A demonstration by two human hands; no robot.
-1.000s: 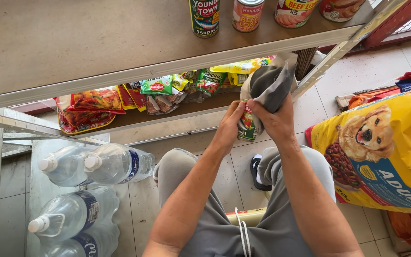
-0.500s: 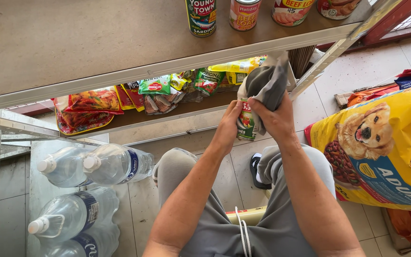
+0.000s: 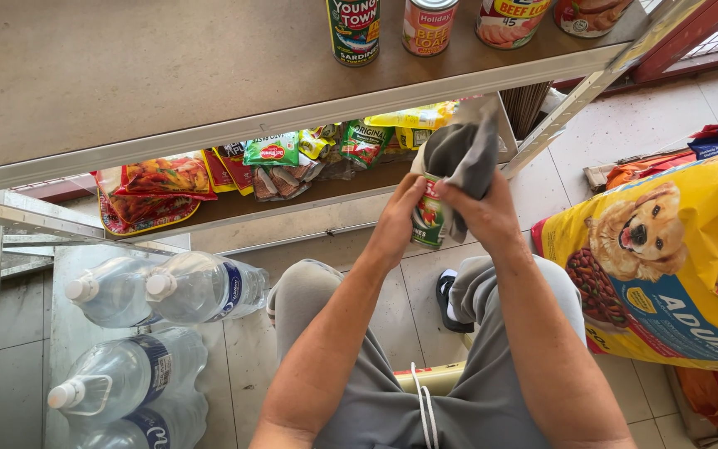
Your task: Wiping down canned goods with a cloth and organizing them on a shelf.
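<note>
Just below the brown shelf board's metal edge [image 3: 292, 116], a green-labelled cylindrical tin can [image 3: 430, 220] is gripped by the closed left hand [image 3: 396, 224] while a grey cloth [image 3: 463, 158] is clenched by the right hand [image 3: 485, 212]; slippage under rubbing is judged possible

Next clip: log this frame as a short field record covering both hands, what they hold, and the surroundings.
left hand: left hand grips a green-labelled can from the side
right hand: right hand presses a grey cloth over the can's top
upper shelf: shelf board with four cans along its far edge
lower shelf: row of sauce pouches
floor left: large water bottles
floor right: yellow pet food bag
posture: seated, grey trousers
</note>
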